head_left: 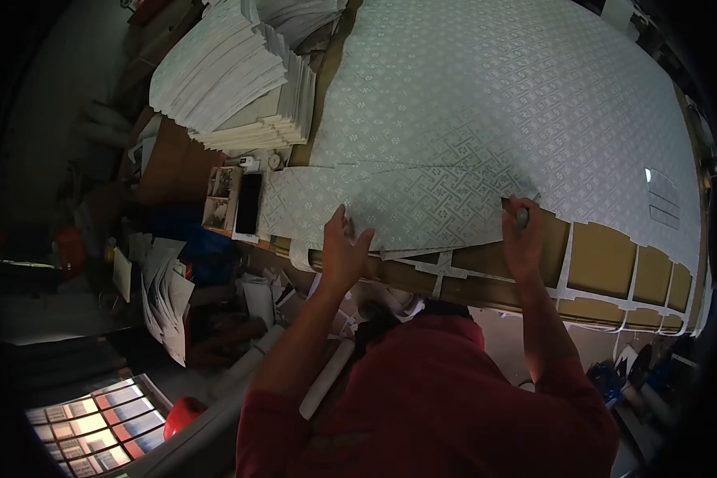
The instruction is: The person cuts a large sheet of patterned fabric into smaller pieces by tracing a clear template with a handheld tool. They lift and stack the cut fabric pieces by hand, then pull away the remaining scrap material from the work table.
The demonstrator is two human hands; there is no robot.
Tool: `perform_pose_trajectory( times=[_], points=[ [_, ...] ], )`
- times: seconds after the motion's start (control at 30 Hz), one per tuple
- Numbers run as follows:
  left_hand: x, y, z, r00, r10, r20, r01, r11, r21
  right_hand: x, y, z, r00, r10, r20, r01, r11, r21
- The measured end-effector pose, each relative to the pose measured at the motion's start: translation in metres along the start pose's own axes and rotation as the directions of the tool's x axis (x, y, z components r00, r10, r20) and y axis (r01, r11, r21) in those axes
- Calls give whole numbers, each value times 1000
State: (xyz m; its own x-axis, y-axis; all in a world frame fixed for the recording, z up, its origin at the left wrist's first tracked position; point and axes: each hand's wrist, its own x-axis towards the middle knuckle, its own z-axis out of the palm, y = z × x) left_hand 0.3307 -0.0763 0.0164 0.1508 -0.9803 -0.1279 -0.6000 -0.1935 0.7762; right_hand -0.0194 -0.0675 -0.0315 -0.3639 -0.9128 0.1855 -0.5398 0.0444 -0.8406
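Observation:
Pale patterned cloth [422,88] covers most of the table, with a lattice and small flower design. A separate-looking piece of the same cloth [422,207] lies along the near edge, its outline tapering to the right. My left hand [346,251] rests at that piece's near edge, thumb and fingers apart, holding nothing. Close to the piece's right end, my right hand [524,239] is closed around a small tool [522,217] with a rounded grey end; I cannot tell its exact kind. Cut white strips [442,267] of cloth hang along the table edge below.
Tall stacks of cut pale pieces [231,72] stand at the back left. Beside them are a wooden divided box [219,199] and a black phone [248,203]. A clear template [663,199] lies on the cloth at right. Brown table surface [601,251] shows between cut strips.

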Motion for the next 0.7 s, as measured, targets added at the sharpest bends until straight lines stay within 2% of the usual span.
perform_pose_trajectory(
  times=[0.07, 0.17, 0.23, 0.3, 0.37, 0.43, 0.47, 0.53, 0.6, 0.67, 0.7],
  points=[
    [6, -4, 0, 1000, -1, -7, 1, 1000, 20, -3, -6, 12, 997, 65, 35, -69, 986, 151],
    [19, -15, -2, 999, 43, 9, -44, 998, 50, -7, -36, 29, 990, 126, 58, -134, 976, 170],
    [26, -21, -9, 985, 175, -14, -173, 982, 78, -13, -38, 43, 989, 123, 79, -134, 979, 156],
    [37, -29, -25, 989, 149, 18, -150, 987, 62, -23, -44, 59, 988, 127, 85, -138, 982, 130],
    [47, -40, -38, 990, 129, 58, -131, 991, 37, -34, -59, 80, 999, -39, -32, 40, 998, 57],
    [53, -55, -56, 990, 124, 67, -115, 986, -125, -39, -68, 97, 994, -51, -93, 53, 998, 22],
    [54, -63, -67, 987, 134, 85, -121, 983, -137, -44, -75, 105, 989, -67, -131, 67, 998, -2],
    [55, -64, -89, 959, 71, 274, -2, 970, -243, -46, -74, 120, 980, -86, -178, 78, 996, -51],
    [61, -84, -92, 943, 131, 307, -16, 937, -349, -42, -77, 128, 967, -120, -223, 97, 989, -109],
    [68, -92, -92, 917, 189, 350, -14, 896, -445, -40, -84, 130, 966, 20, -256, -90, 960, -265],
    [70, -92, -93, 907, 198, 371, -7, 889, -457, -42, -85, 133, 965, 19, -263, -98, 952, -292]
  ],
)
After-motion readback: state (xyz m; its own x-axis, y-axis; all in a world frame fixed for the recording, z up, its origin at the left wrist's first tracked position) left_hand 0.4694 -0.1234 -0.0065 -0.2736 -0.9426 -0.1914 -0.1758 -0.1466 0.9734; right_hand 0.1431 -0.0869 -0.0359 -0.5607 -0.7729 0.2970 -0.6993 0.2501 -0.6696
